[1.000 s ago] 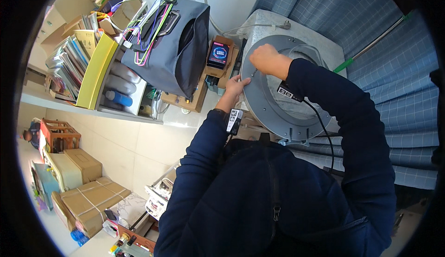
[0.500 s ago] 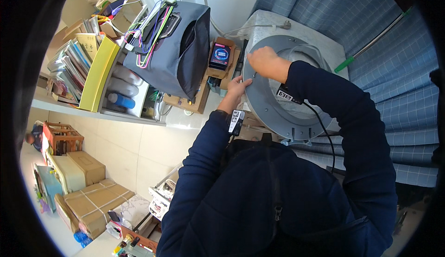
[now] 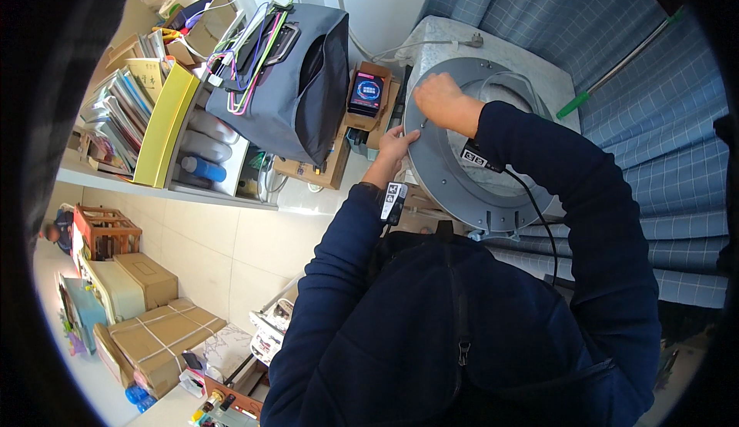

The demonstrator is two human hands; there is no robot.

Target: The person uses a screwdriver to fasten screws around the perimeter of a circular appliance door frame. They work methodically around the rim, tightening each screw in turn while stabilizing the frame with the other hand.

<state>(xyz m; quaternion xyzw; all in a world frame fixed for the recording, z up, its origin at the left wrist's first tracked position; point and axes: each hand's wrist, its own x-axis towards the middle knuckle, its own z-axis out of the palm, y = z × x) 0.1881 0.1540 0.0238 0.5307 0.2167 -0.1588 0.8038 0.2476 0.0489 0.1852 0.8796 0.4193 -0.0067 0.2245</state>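
Note:
A large flat grey ring (image 3: 435, 167) with small fittings along its band lies on a marble-patterned white surface (image 3: 446, 33). At its left rim my left hand (image 3: 394, 148) grips the edge, thumb on top and fingers beside and below it. My right hand (image 3: 440, 102) is closed in a fist over the ring's upper left band. Whatever that fist holds is hidden; a small pin-like bit (image 3: 424, 123) shows on the band just below it. My right forearm crosses the ring and covers part of its opening.
A grey fabric box (image 3: 308, 80) with cables on top stands at left, beside an opened carton (image 3: 366, 94) and a bookshelf (image 3: 165, 123). A plug and cord (image 3: 475, 41) lie behind the ring. Blue checked curtains (image 3: 662, 103) and a green-handled rod (image 3: 573, 107) are at right.
My right fist has shifted very slightly on the ring's band. My left hand keeps its grip on the rim, and the ring stays in place.

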